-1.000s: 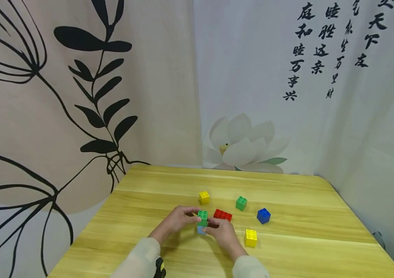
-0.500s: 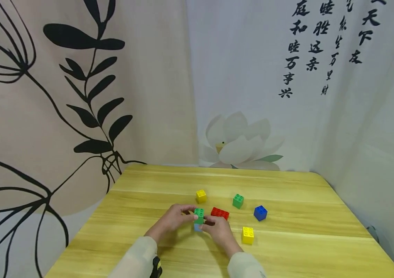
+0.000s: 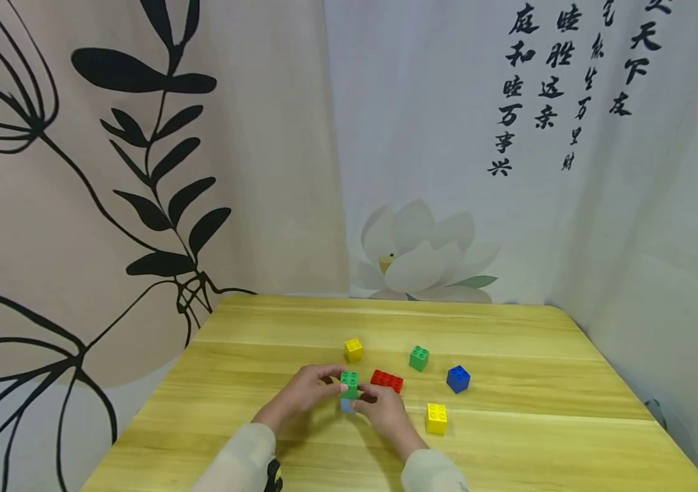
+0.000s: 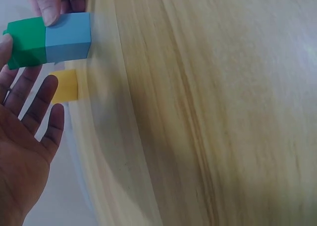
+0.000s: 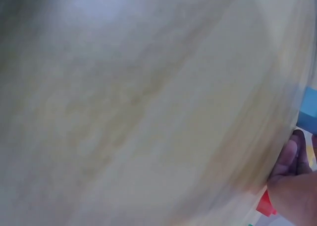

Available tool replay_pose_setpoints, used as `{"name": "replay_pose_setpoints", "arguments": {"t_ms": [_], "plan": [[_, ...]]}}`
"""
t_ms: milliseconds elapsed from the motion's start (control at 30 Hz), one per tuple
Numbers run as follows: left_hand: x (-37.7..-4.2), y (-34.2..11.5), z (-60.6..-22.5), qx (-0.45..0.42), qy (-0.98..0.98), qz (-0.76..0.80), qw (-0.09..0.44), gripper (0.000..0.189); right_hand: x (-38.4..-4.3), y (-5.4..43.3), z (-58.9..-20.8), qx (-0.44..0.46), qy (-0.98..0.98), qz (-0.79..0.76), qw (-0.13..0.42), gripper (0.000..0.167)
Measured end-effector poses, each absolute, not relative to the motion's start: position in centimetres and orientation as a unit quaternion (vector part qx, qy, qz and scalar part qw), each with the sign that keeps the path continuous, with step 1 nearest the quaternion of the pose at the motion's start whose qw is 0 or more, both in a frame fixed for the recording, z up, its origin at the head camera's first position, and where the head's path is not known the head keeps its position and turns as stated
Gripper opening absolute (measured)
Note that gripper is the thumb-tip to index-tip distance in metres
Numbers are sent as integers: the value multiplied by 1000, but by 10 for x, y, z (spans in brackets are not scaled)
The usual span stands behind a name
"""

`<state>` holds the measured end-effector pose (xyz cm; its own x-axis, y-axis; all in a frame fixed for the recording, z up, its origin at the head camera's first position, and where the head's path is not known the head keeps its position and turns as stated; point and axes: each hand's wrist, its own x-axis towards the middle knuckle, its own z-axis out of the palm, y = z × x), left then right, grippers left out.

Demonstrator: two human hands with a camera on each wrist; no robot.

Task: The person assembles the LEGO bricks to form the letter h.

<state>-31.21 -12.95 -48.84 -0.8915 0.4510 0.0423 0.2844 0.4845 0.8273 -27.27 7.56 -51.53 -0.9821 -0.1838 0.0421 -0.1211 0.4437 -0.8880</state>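
Note:
In the head view my left hand (image 3: 305, 395) pinches a green toy brick (image 3: 349, 385) between thumb and fingers. A light blue brick (image 3: 346, 406) is joined end-on to the green one, below it in the picture. My right hand (image 3: 387, 414) grips the light blue brick from the right, its thumb near the seam. The left wrist view shows the green brick (image 4: 27, 43) and light blue brick (image 4: 68, 36) flush together, with the other left fingers spread loosely. In the right wrist view only the light blue brick's corner (image 5: 308, 109) shows.
On the wooden table (image 3: 508, 437) lie a red brick (image 3: 387, 380) just behind the right hand, a yellow brick (image 3: 353, 350) and a green brick (image 3: 419, 358) farther back, a blue brick (image 3: 458, 379) at right, and another yellow brick (image 3: 436, 418) beside the right wrist.
The head view has shifted slightly, so everything sits a little farther left in it. Both hands keep their hold on the joined green and light blue bricks; nothing else has visibly moved.

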Motion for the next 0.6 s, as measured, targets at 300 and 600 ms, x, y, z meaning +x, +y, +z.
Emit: {"name": "replay_pose_setpoints", "arguments": {"t_ms": [300, 600], "plan": [[-310, -129, -490, 204, 859, 461, 96, 43, -269, 76, -510, -98, 849, -517, 56, 51], [-311, -130, -486, 212, 858, 456, 105, 40, -269, 81, -508, -98, 850, -513, 66, 50]]}}
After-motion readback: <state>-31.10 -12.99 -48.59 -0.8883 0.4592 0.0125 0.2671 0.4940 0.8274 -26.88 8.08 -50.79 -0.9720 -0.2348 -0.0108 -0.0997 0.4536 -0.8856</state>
